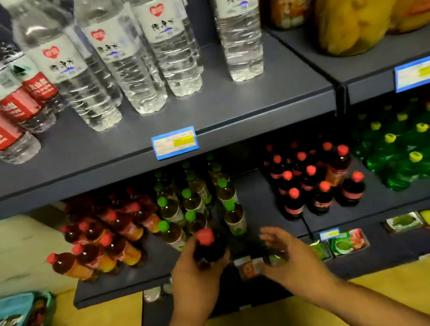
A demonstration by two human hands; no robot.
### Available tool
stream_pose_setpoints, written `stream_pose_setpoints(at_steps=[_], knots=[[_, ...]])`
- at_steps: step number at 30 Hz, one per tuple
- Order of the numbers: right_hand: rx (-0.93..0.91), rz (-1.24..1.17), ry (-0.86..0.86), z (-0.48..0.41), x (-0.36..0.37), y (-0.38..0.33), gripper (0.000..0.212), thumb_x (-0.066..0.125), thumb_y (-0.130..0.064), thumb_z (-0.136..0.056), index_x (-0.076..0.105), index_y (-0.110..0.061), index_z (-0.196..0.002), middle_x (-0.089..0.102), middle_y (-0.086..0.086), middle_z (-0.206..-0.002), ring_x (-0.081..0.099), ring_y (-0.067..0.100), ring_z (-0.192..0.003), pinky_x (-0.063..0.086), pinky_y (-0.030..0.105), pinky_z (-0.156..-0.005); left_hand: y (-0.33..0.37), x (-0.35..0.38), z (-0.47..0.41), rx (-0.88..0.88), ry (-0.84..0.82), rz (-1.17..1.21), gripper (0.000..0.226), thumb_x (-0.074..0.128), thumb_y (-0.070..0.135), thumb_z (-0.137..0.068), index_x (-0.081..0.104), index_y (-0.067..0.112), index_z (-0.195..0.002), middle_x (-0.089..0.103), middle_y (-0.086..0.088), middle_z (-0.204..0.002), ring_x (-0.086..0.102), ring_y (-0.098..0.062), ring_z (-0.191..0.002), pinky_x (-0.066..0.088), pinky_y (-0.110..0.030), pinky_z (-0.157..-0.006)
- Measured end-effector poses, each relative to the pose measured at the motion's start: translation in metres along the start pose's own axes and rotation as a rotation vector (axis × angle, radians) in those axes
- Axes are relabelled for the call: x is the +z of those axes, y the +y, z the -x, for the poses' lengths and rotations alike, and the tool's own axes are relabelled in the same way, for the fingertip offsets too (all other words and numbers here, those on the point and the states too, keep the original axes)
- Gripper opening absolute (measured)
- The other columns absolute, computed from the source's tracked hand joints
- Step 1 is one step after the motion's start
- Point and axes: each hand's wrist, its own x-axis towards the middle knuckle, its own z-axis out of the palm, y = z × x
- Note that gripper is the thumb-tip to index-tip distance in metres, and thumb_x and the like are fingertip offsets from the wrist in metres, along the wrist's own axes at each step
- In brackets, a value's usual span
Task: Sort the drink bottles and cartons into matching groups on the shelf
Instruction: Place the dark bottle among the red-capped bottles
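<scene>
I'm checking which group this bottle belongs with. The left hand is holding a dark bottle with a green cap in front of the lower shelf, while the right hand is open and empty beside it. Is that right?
Not quite: the cap is red, not green, as the head view shows. The left hand holds a dark bottle with a red cap in front of the lower shelf, while the right hand is open and empty beside it.

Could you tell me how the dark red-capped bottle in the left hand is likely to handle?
The dark bottle looks full, so probably heavy for its size. Its smooth round body may slip or roll if laid down. The left hand wraps it firmly.
</scene>
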Motion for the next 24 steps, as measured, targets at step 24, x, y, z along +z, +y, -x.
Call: stream_pose_setpoints(at_steps=[24], knots=[[-0.097, 0.008, 0.142, 0.024, -0.046, 0.007, 0.067, 0.087, -0.03, -0.073, 0.051, -0.049, -0.126, 0.061, -0.036, -0.115, 0.056, -0.016, -0.108, 0.047, 0.01, -0.091, 0.042, 0.05, 0.031, 0.112, -0.232, 0.132, 0.062, 0.084, 0.01, -0.076, 0.057, 0.044, -0.121, 0.069, 0.038, -0.101, 0.063, 0.018, -0.101, 0.05, -0.004, -0.077]])
